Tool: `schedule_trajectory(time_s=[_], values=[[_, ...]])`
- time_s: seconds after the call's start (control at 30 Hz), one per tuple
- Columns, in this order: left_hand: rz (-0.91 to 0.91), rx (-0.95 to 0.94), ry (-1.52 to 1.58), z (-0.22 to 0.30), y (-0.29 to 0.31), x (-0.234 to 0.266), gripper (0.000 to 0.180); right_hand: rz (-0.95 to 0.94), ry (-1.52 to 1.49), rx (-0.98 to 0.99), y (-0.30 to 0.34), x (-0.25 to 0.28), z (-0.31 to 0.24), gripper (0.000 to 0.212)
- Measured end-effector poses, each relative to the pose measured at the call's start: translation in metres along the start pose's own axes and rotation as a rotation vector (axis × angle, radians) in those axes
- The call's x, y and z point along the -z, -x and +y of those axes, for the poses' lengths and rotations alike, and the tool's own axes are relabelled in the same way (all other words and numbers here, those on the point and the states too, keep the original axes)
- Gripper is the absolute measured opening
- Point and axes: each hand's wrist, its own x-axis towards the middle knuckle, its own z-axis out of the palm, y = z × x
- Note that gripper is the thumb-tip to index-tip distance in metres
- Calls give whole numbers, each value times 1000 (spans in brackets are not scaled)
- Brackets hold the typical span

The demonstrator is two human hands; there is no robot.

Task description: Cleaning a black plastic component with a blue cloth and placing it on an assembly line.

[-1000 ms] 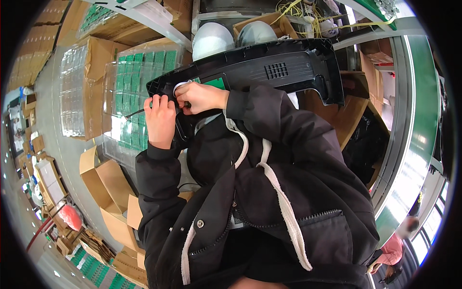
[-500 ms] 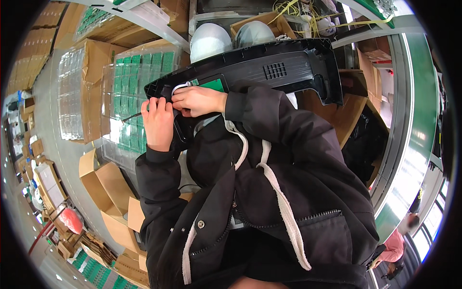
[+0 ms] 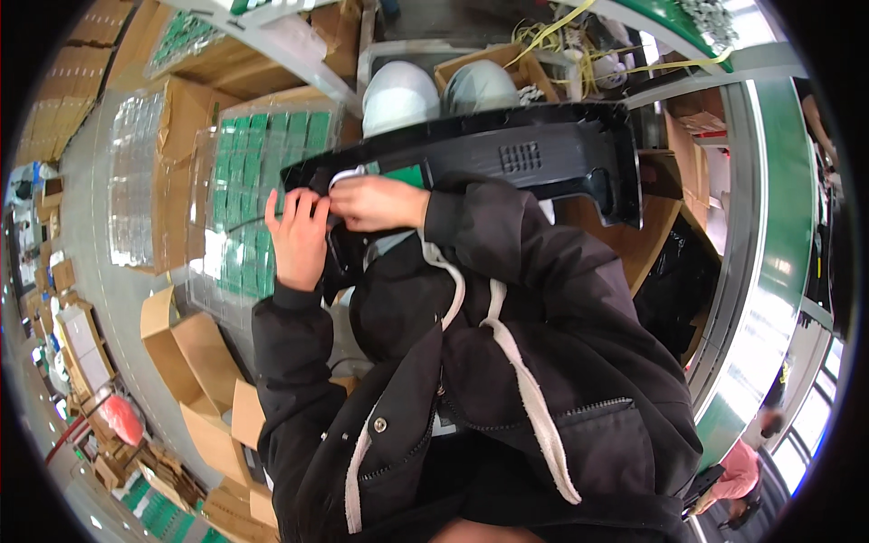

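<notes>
A long black plastic housing (image 3: 480, 149) lies across in front of my body, with a ribbed vent toward its right side. Part of a green circuit board (image 3: 403, 175) shows in it beside my right hand. White cable (image 3: 344, 174) curves just above my right fingers. My left hand (image 3: 300, 237) is closed at the housing's left end, on a thin black cable (image 3: 243, 223) whose free end sticks out to the left. My right hand (image 3: 376, 204) is pinched against the left fingertips; whatever lies between its fingers is hidden.
Clear trays of green circuit boards (image 3: 258, 154) stand at the left, with an open cardboard box (image 3: 204, 348) nearer me. Two pale rounded objects (image 3: 398, 98) sit beyond the housing. A metal frame post (image 3: 290, 54) crosses the upper left. Far right, a person in pink (image 3: 738, 471) is visible.
The housing sits slightly lower in view and more level. My left index finger is raised more, and both hands stay together at the housing's left end.
</notes>
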Motion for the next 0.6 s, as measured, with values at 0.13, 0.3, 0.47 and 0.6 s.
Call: schedule_trajectory(time_s=[0.13,0.3,0.47,0.6], values=[[143,22,7,-6,15,-2,27,124,168,-7,3,71,-25,19],[300,158,86,-3,10,-7,20,68,816,-469,81,232,-13,28],[400,281,103,-18,17,-18,33,-396,780,-721,141,263,7,32],[496,558,309,-26,25,-36,52,-331,782,-388,153,271,-13,25]])
